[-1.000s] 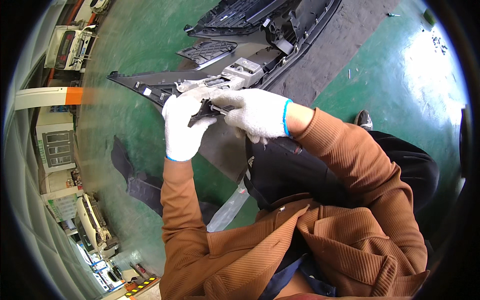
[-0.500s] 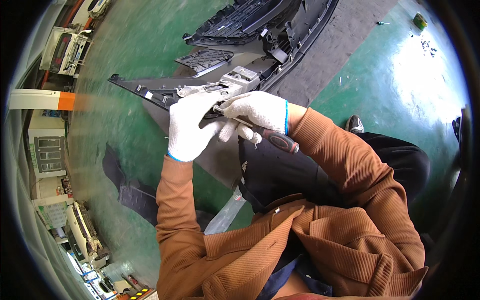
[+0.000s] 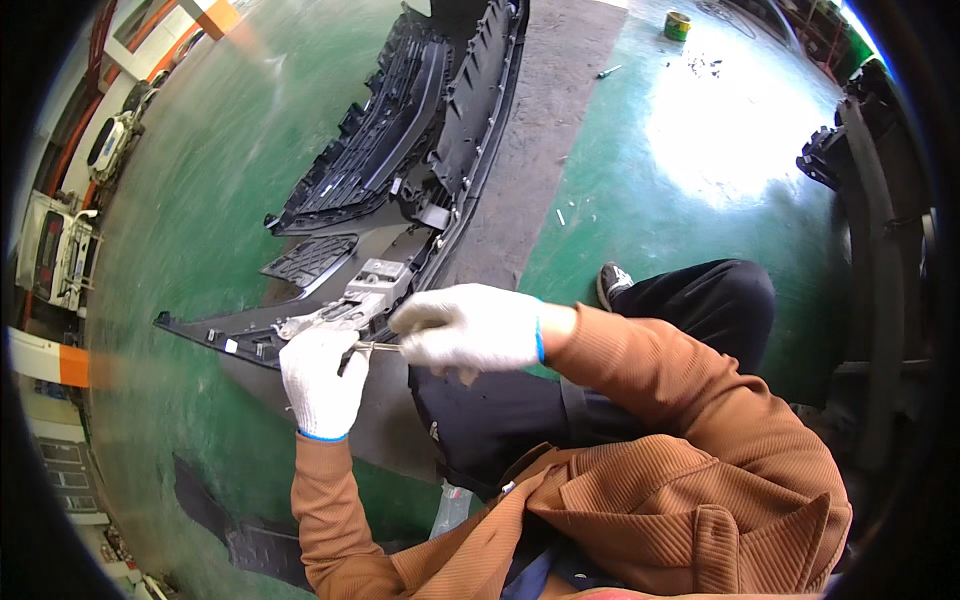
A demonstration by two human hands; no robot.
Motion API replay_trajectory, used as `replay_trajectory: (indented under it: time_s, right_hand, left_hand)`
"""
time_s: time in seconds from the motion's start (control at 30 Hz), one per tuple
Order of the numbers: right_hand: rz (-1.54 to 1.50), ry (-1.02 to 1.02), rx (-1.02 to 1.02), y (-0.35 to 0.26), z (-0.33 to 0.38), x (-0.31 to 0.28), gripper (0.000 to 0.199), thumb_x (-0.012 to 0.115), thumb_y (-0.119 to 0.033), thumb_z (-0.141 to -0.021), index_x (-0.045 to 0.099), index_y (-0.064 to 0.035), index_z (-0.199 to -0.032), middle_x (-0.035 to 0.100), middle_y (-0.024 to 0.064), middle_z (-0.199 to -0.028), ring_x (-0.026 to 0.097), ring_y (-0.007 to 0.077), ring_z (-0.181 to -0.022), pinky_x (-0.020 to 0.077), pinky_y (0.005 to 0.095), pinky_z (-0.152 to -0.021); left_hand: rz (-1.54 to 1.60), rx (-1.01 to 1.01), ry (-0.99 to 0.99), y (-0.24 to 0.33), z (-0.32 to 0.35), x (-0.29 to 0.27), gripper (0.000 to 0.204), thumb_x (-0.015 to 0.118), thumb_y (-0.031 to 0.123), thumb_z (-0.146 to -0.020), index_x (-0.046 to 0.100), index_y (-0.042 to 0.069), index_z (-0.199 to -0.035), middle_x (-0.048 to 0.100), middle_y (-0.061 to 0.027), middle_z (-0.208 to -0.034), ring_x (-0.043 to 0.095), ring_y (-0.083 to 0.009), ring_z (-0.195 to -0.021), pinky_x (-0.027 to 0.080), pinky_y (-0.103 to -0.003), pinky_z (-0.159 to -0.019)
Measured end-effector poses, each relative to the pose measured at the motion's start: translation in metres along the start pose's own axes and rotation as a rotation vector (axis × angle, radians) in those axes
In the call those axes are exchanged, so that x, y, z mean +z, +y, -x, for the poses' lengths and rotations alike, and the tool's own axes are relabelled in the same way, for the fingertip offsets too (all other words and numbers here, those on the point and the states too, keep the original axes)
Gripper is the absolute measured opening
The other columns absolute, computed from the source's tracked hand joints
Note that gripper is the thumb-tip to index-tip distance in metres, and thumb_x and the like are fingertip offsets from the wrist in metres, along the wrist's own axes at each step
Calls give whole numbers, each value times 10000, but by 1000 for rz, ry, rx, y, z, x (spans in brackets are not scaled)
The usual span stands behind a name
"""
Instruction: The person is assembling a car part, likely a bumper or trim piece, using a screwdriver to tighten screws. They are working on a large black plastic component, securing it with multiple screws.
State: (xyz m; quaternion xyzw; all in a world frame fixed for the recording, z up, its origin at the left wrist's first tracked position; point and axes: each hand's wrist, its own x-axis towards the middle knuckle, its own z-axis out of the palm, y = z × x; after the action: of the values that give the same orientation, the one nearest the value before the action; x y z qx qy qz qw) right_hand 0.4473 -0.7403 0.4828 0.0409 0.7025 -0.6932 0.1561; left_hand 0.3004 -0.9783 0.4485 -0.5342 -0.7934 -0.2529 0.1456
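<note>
A large black car bumper (image 3: 470, 150) lies inner side up, its pointed end toward my left. Bolt-like details show on a light grey bracket (image 3: 372, 285) that sits on it near this end. My left hand (image 3: 322, 385), in a white glove, is closed at the bumper's near edge beside the bracket; what its fingers grip is hidden. My right hand (image 3: 475, 328), also gloved and slightly blurred, is closed round a screwdriver (image 3: 384, 346). Only the thin metal shaft shows, pointing left at my left fingertips; the handle is hidden by the glove.
A grey mat (image 3: 545, 110) runs under the bumper over the green floor. Farther right are a small tin (image 3: 677, 25), a thin green tool (image 3: 609, 72) and scattered small dark pieces (image 3: 706, 67). A dark flat piece (image 3: 265, 550) and a clear plastic bag (image 3: 452, 508) lie nearby.
The view has swung, so the bumper and both hands appear lower and farther left. My right hand has turned over the screwdriver, whose handle showed before and is now covered.
</note>
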Motion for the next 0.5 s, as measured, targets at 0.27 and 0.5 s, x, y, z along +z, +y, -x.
replay_trajectory:
  time_s: [0.27,0.5]
  right_hand:
    - [302,538,-347,52,30,54,255,615,-164,-1022,634,-41,-1245,694,179,-1097,689,367,-986,571,430,-838]
    - [419,670,-578,69,23,52,409,622,-247,-1037,561,-21,-1373,678,210,-1209,680,398,-1071,557,441,-956]
  left_hand:
    - [35,-8,20,6,-3,7,182,790,33,-707,729,9,-877,719,-157,-853,693,-367,-814,546,-452,-788]
    - [27,-30,-21,1,4,2,202,789,32,-751,765,25,-951,750,-144,-927,702,-351,-878,543,-451,-825]
